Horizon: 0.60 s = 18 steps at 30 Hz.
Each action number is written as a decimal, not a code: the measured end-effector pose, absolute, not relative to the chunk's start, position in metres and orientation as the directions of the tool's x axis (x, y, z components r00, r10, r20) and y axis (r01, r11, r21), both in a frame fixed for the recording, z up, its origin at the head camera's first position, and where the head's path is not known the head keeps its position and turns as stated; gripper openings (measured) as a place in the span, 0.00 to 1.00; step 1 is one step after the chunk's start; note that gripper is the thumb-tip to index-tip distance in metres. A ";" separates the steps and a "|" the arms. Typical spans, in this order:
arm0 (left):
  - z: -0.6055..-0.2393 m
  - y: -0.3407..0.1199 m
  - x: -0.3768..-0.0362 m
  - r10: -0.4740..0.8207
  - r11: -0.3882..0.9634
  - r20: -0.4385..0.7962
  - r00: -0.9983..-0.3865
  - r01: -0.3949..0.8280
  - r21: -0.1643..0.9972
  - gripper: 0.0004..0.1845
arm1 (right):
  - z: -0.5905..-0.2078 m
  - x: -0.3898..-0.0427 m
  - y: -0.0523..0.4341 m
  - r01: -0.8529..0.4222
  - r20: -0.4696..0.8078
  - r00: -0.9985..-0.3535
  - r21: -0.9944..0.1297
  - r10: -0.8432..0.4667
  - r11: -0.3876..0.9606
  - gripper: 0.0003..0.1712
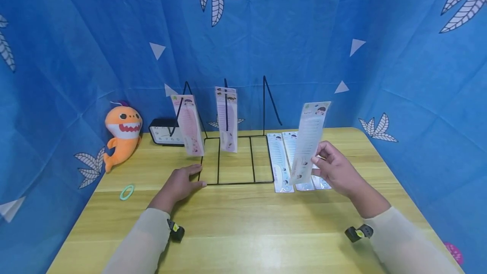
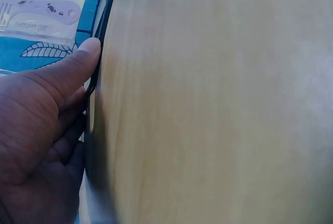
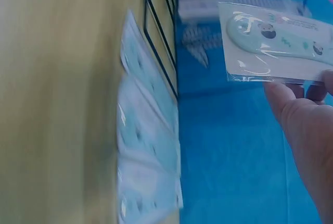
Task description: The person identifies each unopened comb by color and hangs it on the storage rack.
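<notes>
My right hand [image 1: 330,165] pinches a packaged pale comb [image 1: 309,143] and holds it upright above the table, just right of the black wire rack [image 1: 236,181]. In the right wrist view the comb package [image 3: 276,44] juts out from my fingers [image 3: 302,114]. My left hand [image 1: 181,183] rests on the table with its fingers against the rack's front left corner; the thumb [image 2: 78,62] lies along the black wire [image 2: 99,47]. A pink comb package [image 1: 189,126] and a white one [image 1: 227,119] hang on the rack. Three more packages [image 1: 293,164] lie flat on the table.
An orange shark plush [image 1: 122,134] sits at the back left beside a black clock [image 1: 164,132]. A green hair tie [image 1: 127,192] lies near the left edge of the wooden table [image 1: 247,231]. Blue leaf-print cloth walls the table on three sides.
</notes>
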<state>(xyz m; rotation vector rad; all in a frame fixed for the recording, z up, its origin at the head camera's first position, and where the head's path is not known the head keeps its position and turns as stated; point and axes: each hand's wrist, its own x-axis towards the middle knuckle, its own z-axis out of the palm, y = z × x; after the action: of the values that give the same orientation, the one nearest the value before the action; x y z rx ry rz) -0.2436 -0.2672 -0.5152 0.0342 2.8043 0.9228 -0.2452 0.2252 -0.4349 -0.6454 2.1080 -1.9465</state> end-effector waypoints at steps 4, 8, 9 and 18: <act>-0.515 -0.268 -0.244 0.081 0.805 -0.170 -0.982 -0.036 0.593 0.37 | -0.442 -0.234 0.206 -0.215 0.165 -0.867 -0.975 -0.470 0.055 0.05; -0.516 -0.270 -0.243 0.091 0.802 -0.167 -0.982 -0.027 0.597 0.37 | -0.451 -0.229 0.190 -0.248 0.176 -0.864 -0.964 -0.471 0.094 0.07; -0.517 -0.270 -0.243 0.094 0.801 -0.162 -0.982 -0.022 0.599 0.37 | -0.454 -0.228 0.187 -0.244 0.175 -0.866 -0.966 -0.469 0.090 0.07; -0.519 -0.270 -0.244 0.114 0.803 -0.136 -0.984 0.011 0.596 0.37 | -0.466 -0.229 0.173 -0.200 0.145 -0.898 -0.976 -0.416 0.090 0.09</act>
<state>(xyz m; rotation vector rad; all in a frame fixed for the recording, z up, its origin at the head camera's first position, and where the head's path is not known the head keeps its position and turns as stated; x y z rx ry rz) -0.2444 -0.2698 -0.5191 0.0985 2.8240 0.9328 -0.2288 0.1727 -0.4660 -0.6264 2.1874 -1.9124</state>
